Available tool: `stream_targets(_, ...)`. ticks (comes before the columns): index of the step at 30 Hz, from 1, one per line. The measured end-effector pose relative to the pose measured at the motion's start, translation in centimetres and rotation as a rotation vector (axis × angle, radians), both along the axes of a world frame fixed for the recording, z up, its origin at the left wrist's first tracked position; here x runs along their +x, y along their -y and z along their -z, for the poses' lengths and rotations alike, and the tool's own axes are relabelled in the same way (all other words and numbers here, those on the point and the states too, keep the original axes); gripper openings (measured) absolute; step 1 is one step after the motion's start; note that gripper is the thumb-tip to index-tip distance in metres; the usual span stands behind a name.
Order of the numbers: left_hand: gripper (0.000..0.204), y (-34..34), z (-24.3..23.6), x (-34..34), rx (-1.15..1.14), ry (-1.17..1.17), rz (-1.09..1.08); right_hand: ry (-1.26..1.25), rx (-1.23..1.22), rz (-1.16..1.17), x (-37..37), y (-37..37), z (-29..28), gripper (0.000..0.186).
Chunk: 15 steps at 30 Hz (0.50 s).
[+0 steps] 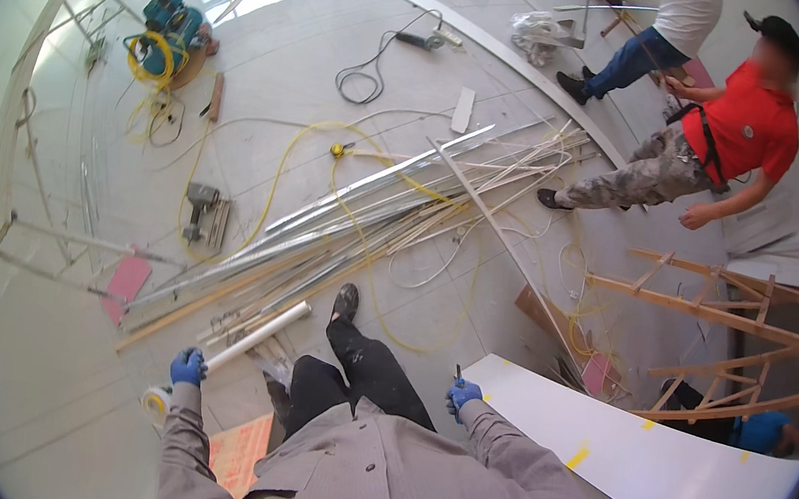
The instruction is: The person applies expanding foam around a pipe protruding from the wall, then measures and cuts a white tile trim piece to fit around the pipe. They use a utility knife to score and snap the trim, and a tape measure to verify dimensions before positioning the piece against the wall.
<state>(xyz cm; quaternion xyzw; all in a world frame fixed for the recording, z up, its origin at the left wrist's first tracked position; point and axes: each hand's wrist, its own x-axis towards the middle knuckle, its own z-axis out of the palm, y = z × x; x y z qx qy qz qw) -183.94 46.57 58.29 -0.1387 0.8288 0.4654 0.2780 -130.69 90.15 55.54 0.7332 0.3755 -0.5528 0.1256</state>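
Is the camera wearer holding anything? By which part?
The blue-gloved right hand grips a slim dark tool by its near end; I can't tell whether the blue-gloved left hand holds anything.

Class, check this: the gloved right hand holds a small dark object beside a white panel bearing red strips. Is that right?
Not quite: the head view shows yellow strips, not red. The gloved right hand does hold a small dark object beside the white panel.
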Motion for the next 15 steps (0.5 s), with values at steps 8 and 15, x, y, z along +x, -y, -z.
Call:
stream_targets(8, 0.026, -9.3, 0.2, -0.4, -0.368, 0.242, 0.788, -0.167, 0.093, 0.293, -13.3, -5.4, -6.5, 0.008)
stream_targets(15, 0.032, -24.2, 3.7, -14.9, -0.358, 0.270, 0.807, -0.184, 0.138, 0.590, -24.5, -10.1, -3.8, 0.008)
